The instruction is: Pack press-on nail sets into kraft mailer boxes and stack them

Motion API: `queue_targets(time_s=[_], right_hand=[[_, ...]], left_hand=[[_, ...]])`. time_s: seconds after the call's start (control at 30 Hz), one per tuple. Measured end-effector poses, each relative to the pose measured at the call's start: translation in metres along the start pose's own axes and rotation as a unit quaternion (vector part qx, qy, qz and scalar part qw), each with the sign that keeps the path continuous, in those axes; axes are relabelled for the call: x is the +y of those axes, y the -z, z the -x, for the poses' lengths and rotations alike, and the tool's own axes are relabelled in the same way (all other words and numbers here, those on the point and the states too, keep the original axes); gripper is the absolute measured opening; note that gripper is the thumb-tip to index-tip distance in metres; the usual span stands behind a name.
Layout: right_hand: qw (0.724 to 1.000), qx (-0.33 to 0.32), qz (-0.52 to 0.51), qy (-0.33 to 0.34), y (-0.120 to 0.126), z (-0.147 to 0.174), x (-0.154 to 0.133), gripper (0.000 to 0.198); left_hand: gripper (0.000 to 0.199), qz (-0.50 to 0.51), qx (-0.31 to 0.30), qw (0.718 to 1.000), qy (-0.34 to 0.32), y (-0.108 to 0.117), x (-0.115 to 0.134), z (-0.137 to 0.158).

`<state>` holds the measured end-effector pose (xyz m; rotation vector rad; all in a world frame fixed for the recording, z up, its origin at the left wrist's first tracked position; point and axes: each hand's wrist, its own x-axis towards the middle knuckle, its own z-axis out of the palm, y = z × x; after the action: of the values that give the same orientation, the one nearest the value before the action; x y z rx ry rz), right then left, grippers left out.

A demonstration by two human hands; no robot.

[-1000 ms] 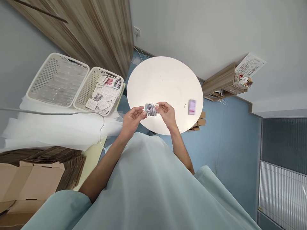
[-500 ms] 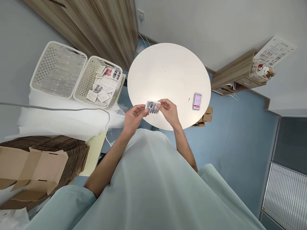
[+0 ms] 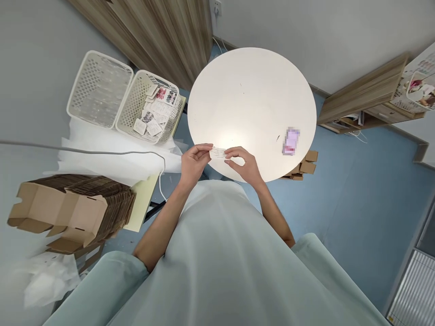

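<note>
A small white card [image 3: 218,154] is held between my two hands just above the near edge of the round white table. Its printed back, with lines of small text, faces me; the press-on nails on its other side are hidden. My left hand [image 3: 195,165] pinches the left end of the card between thumb and fingers. At the right end, the fingertips of my right hand [image 3: 249,168] are on the card, with the thumb just below them and a gap between thumb and palm.
Left of the round table [image 3: 251,81], a white basket [image 3: 124,115] holds several nail cards beside another basket [image 3: 73,97] of clear plastic pieces. Flattened cardboard boxes [image 3: 68,206] stack nearer me. A pixelated pink item [image 3: 291,141] lies on the table's right; a wooden cabinet [image 3: 367,90] stands farther right.
The card has been turned over, from its nail side to its printed back. My view has shifted, so the surroundings sit differently in the frame.
</note>
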<state>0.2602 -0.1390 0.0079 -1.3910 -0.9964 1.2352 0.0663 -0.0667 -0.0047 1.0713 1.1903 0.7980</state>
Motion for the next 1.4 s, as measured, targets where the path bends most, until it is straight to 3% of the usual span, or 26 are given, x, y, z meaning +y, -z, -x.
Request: queue_targets(time_s=[0.37,0.53,0.73,0.9,1.1,1.27,1.4], right_hand=[[0.996,0.080,-0.008,-0.044,0.015,-0.016,0.028,0.043],[0.996,-0.001,0.081,0.036,0.017,-0.018,0.027,0.070],[0.989,-0.061,0.128,0.044,0.012,-0.019,0.037,0.064],[0.993,-0.078,0.070,-0.048,0.004,-0.025,0.045,0.063],[0.969,-0.102,-0.058,-0.219,-0.016,-0.039,0.048,0.059],[0.960,-0.073,-0.094,-0.255,-0.040,-0.046,0.040,0.060],[0.966,-0.023,-0.045,-0.255,-0.053,-0.048,0.038,0.061]], left_hand=[[0.056,0.005,-0.004,0.999,0.046,-0.017,-0.017,0.007],[0.059,0.047,0.009,0.997,0.060,-0.019,-0.023,0.008],[0.057,0.027,0.024,0.997,0.072,-0.009,-0.021,0.015],[0.051,-0.021,0.022,0.997,0.065,0.000,-0.016,0.014],[0.052,-0.095,-0.011,0.992,0.085,0.013,-0.018,-0.026],[0.050,-0.101,-0.061,0.987,0.107,0.024,-0.013,-0.055],[0.040,-0.095,-0.100,0.983,0.124,0.041,-0.007,-0.065]])
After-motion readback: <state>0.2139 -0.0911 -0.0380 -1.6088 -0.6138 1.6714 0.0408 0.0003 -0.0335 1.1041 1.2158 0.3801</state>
